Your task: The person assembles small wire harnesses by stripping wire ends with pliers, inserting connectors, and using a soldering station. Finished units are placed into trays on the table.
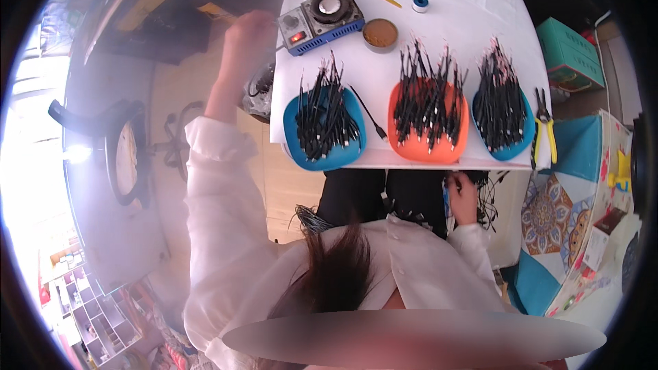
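My left hand (251,29) reaches out past the left edge of the white table, beside a small blue-based heating unit (321,20) with a round metal pot and a lit red switch. Its fingers are blurred, and I cannot tell what they touch. Below the table's front edge, my right hand (464,197) is curled beside my leg, close to a tangle of black cables (488,202). What it grips, if anything, is hidden. Black cables with bare pinkish wire ends fill a blue bowl (293,142), an orange bowl (397,144) and another blue bowl (524,138).
One loose black cable (369,114) lies between two bowls. Farther back are a round tin of brown paste (380,34), a yellow craft knife (388,0) and a blue-white spool (420,4). Yellow-handled pliers (545,138) rest at the right edge. A green box (570,55) stands beyond.
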`<state>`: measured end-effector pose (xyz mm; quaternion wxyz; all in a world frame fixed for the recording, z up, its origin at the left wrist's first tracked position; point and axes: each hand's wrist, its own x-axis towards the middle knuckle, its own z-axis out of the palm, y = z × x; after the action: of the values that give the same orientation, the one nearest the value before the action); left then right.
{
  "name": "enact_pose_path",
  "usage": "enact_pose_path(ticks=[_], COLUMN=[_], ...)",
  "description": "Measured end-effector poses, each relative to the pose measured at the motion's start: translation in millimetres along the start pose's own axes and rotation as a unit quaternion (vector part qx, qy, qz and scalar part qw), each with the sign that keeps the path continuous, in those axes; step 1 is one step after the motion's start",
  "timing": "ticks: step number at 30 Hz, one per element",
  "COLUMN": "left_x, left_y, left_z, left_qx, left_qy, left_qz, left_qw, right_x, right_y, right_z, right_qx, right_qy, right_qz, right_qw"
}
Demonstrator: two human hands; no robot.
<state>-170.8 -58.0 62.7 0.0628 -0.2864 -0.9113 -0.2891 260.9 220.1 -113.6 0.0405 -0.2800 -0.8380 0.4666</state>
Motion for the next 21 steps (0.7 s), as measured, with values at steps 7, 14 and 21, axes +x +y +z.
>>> enact_pose_path(ticks=[7, 14, 21], left_x=[6.0, 10.2, 11.9], left_y=[-12.0, -10.0, -14.6], left_z=[23.1, 22.9, 28.5], left_qx=[-0.007, -0.03, -0.076], left_qy=[0.006, 0.034, 0.018], left_qz=[0.031, -0.008, -0.017], left_qw=[0.999, 0.999, 0.997], right_x=[-7.5, -8.4, -7.7], right_y=[-39.6, -14.0, -15.6], right_z=[26.1, 26.3, 35.3], right_qx=[0.043, 0.019, 0.022], right_qy=[0.085, 0.036, 0.098], right_qz=[0.046, 0.125, 0.047], right_qw=[0.994, 0.991, 0.994])
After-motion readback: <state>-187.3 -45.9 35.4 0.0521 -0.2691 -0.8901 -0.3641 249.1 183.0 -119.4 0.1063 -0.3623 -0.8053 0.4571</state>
